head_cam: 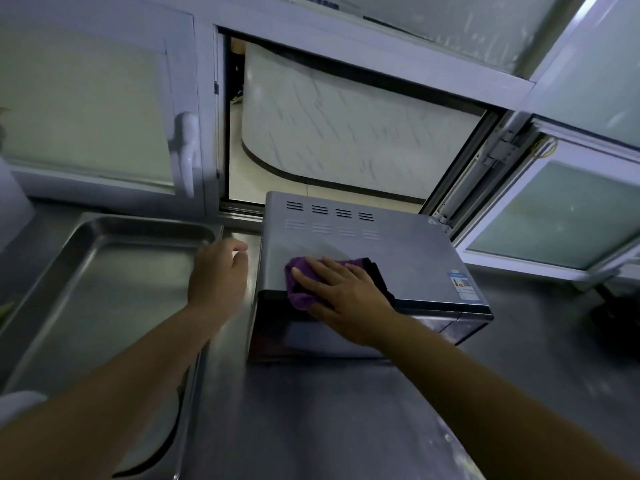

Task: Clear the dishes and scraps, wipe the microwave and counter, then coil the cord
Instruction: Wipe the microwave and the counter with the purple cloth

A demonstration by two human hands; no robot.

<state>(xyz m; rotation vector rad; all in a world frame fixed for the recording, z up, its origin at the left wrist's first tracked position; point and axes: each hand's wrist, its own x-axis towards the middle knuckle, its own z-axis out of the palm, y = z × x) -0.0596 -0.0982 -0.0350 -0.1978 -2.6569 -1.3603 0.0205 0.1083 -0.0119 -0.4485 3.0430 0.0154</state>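
A grey microwave stands on the steel counter in front of an open window. My right hand lies flat, fingers straight, on a purple cloth and presses it onto the front left of the microwave's top. My left hand hovers just left of the microwave with its fingers loosely curled, holding nothing. The cord is not in view.
A large steel tray lies on the counter to the left. A white plate edge shows at the lower left. An open window sash juts in at the right. A dark object sits at the far right.
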